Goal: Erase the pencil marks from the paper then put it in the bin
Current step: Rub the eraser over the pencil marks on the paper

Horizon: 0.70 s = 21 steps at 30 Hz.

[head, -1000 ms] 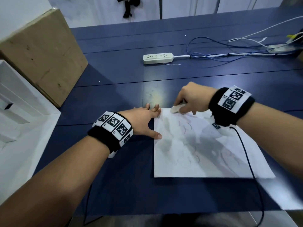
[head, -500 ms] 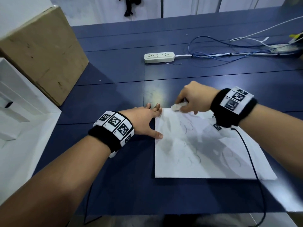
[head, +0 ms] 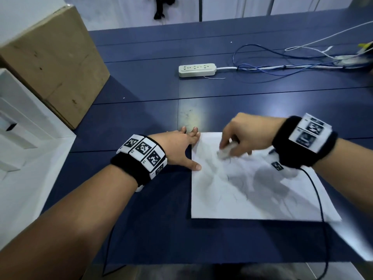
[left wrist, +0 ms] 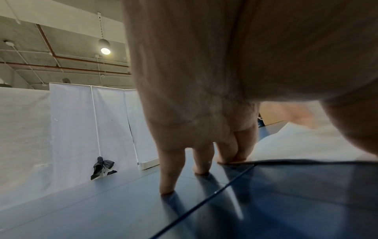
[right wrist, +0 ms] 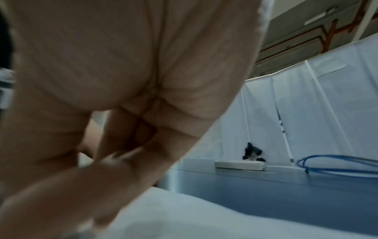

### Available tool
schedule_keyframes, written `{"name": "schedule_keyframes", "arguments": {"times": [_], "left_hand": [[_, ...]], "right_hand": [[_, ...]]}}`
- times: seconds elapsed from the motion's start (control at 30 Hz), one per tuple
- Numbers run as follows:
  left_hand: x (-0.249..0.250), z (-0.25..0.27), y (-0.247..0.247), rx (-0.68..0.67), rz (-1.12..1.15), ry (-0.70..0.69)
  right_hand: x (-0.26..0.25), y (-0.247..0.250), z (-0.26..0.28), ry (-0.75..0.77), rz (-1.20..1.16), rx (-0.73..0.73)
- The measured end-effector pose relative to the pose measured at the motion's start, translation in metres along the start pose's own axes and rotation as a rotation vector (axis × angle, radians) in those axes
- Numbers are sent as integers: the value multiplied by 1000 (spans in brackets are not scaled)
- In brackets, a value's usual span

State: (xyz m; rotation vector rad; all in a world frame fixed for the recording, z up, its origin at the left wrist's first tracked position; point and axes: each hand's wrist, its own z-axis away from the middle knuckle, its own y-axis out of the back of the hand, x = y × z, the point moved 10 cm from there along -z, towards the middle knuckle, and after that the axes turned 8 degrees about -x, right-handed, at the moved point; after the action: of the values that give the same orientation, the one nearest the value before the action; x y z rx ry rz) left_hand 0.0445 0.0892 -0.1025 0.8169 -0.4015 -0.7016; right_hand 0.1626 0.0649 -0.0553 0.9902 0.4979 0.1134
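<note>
A white sheet of paper [head: 248, 190] with faint pencil scribbles lies flat on the dark blue table [head: 141, 110]. My left hand [head: 181, 148] rests flat at the sheet's far left corner, fingers straight, thumb on the left edge. In the left wrist view the fingertips [left wrist: 231, 158] press where the paper [left wrist: 296, 145] meets the table. My right hand [head: 242, 136] pinches a white eraser [head: 226, 151] against the upper part of the sheet; hand and eraser are motion-blurred. The right wrist view shows curled fingers [right wrist: 122, 145] over the paper [right wrist: 194, 218].
A cardboard box [head: 52, 63] stands at the far left with white furniture [head: 24, 138] beside it. A white power strip [head: 196, 70] and blue and white cables [head: 282, 65] lie across the far side of the table. A black wrist cable [head: 319, 199] trails over the paper.
My right hand has slid the eraser from the sheet's far edge down and slightly right onto the scribbles. The left hand has stayed in place on the corner.
</note>
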Motion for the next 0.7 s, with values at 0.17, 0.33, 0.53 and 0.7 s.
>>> {"name": "schedule_keyframes", "arguments": {"times": [0.17,0.33,0.53,0.7], "left_hand": [[2,2,1,2,3,-2],[4,4,3,7,3,8],[1,3,3,27,50,6],[0,5,12,97,127,-6]], "right_hand": [[1,5,-6,-23,40,14],[20,28,-15,-86,38,179],[1,-21,9,22,-11,-48],[7,-22,5,7,30,-18]]}}
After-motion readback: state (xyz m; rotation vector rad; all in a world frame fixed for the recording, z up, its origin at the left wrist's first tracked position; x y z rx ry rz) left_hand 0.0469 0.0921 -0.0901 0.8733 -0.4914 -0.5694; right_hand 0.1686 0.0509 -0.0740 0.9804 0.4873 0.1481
